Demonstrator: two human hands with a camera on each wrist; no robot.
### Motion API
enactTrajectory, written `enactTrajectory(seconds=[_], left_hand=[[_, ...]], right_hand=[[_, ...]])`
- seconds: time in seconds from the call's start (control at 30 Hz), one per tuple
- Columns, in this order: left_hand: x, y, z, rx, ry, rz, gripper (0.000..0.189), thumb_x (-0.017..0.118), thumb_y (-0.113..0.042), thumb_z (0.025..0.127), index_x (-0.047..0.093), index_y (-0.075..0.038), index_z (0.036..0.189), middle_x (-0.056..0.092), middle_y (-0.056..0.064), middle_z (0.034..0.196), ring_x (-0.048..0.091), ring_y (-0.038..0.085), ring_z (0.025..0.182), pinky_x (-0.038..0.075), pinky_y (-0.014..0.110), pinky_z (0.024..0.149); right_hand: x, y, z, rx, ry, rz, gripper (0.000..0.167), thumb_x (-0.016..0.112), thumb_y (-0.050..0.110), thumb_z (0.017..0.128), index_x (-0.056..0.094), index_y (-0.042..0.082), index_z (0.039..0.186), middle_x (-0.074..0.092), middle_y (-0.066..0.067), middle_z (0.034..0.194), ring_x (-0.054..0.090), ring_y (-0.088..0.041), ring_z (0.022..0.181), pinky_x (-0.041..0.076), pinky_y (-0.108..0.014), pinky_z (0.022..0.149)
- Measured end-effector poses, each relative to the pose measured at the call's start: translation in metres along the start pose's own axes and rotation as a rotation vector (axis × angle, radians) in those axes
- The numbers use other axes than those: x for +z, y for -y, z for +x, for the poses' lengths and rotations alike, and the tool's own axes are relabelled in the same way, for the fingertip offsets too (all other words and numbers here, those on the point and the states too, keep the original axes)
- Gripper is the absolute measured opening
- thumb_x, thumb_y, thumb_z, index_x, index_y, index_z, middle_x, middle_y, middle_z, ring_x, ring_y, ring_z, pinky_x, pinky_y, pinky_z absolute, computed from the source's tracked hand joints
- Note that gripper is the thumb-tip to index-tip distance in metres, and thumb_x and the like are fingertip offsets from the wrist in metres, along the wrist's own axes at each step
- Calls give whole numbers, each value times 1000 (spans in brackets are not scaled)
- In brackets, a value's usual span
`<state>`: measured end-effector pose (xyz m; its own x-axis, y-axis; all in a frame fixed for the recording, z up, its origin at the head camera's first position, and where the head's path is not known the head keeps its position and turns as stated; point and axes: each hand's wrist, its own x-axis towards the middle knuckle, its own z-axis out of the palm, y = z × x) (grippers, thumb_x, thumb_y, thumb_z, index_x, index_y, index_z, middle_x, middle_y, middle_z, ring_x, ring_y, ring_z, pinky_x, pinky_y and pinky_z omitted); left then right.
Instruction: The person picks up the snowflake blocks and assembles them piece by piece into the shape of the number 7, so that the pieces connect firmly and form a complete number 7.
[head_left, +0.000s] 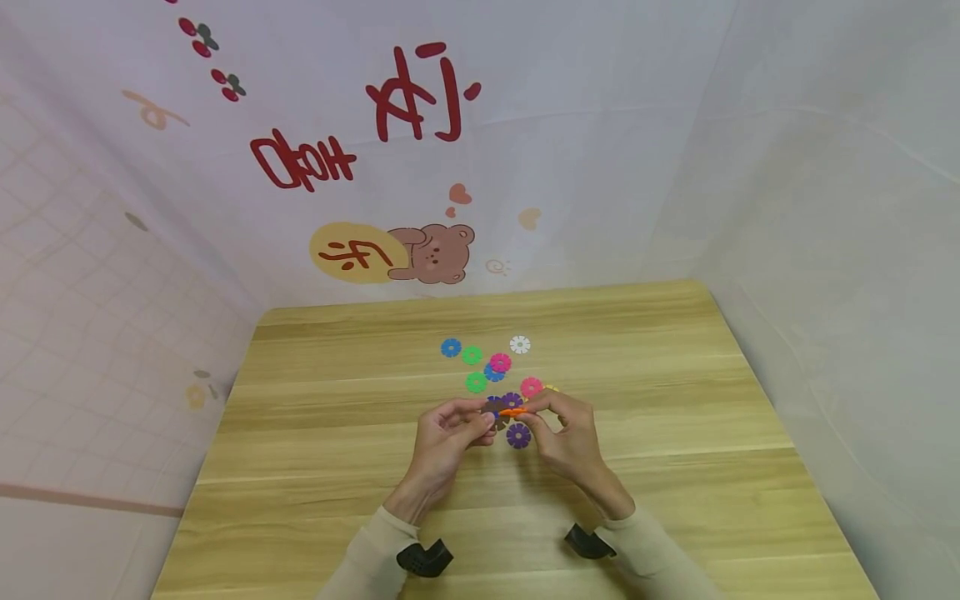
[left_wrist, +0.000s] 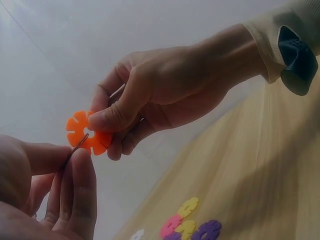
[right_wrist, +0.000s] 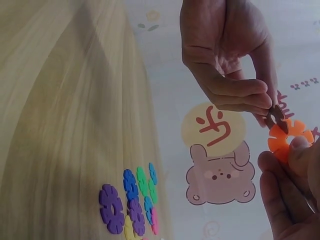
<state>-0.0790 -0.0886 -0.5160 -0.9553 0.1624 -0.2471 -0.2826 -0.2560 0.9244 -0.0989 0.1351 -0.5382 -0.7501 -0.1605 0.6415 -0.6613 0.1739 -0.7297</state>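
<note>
My left hand (head_left: pixel 444 439) pinches a brown notched disc (right_wrist: pixel 274 119) between thumb and fingers. The brown disc shows edge-on in the left wrist view. An orange notched disc (left_wrist: pixel 76 131) is pinched by my right hand (head_left: pixel 572 435), its flat face toward the left wrist camera. The two discs meet at right angles, the brown edge lying along a slot of the orange one; how deep it sits I cannot tell. Both hands hold the pair above the table. Below them lie purple discs (head_left: pixel 518 436), partly hidden by hands and discs.
Farther back on the wooden table (head_left: pixel 337 375) lie green discs (head_left: pixel 476 382), a blue disc (head_left: pixel 451 347), a white disc (head_left: pixel 520 344) and pink discs (head_left: pixel 531 387). A yellow disc (left_wrist: pixel 189 207) is near my right hand. Printed cloth walls (head_left: pixel 585 167) surround the table.
</note>
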Motion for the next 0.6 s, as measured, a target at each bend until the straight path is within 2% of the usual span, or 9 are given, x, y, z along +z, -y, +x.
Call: enactTrajectory(seconds=[0.17, 0.33, 0.47, 0.6], left_hand=[[-1, -1, 0, 4, 3, 1, 37, 78, 4, 103, 66, 17, 136, 83, 0, 96, 82, 11, 86, 72, 27, 83], [-3, -2, 0, 2, 20, 25, 34, 73, 6, 105, 65, 16, 137, 80, -1, 95, 81, 11, 85, 72, 28, 83], [-4, -6, 0, 5, 58, 60, 33, 73, -1, 108, 65, 10, 138, 78, 5, 104, 82, 15, 91, 73, 30, 87], [-5, -8, 1, 40, 72, 141, 34, 74, -14, 111, 66, 5, 138, 78, 19, 123, 84, 21, 104, 72, 33, 93]], right_hand=[[1, 0, 0, 4, -1, 10, 23, 85, -17, 87, 79, 3, 93, 83, -11, 86, 80, -25, 79, 64, -16, 85], [-1, 0, 1, -12, 28, 2, 15, 87, -10, 91, 79, 3, 95, 83, -12, 88, 81, -25, 79, 65, -16, 87], [-3, -1, 2, 9, 57, 33, 18, 85, -12, 92, 81, 3, 100, 84, -13, 93, 82, -25, 86, 65, -16, 90], [-5, -2, 3, 32, 72, 78, 30, 81, -22, 90, 82, 4, 105, 84, -15, 97, 82, -20, 92, 67, -18, 90]])
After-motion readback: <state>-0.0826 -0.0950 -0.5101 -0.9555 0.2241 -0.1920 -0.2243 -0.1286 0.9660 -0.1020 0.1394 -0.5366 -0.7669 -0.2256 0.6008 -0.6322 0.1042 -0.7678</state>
